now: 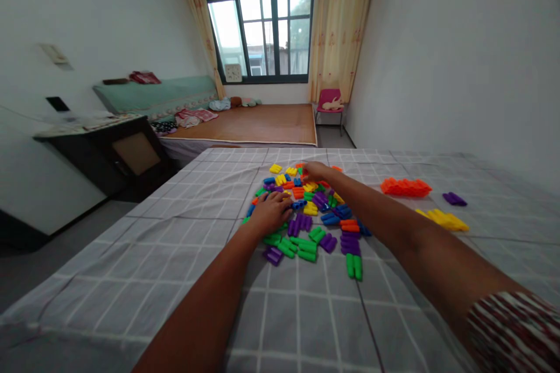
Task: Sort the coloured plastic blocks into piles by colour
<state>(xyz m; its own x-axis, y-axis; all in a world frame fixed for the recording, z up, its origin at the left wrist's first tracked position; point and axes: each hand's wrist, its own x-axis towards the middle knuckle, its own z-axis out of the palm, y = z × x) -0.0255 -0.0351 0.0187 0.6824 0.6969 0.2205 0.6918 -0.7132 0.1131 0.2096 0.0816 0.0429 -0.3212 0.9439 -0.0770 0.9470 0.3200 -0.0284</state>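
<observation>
A pile of plastic building blocks [310, 208] in orange, yellow, green, blue and purple lies on a checked cloth. My left hand [272, 210] rests over the pile's left side, fingers stretched out, beside a blue block [298, 204]. At the far edge of the pile, my right hand [314, 171] reaches down with its fingers curled together. An orange block [300, 166] shows right at those fingertips; whatever is between them is too small to make out. Nearer to me are green blocks [307, 252] and a purple block [273, 255].
Right of my right arm lie a joined orange row of blocks [406, 187], a yellow row [444, 220] and a purple piece [454, 199]. The grey checked cloth [175, 280] covers the surface. Beyond are a bed [262, 122], a chair [329, 99] and a dark cabinet [126, 151].
</observation>
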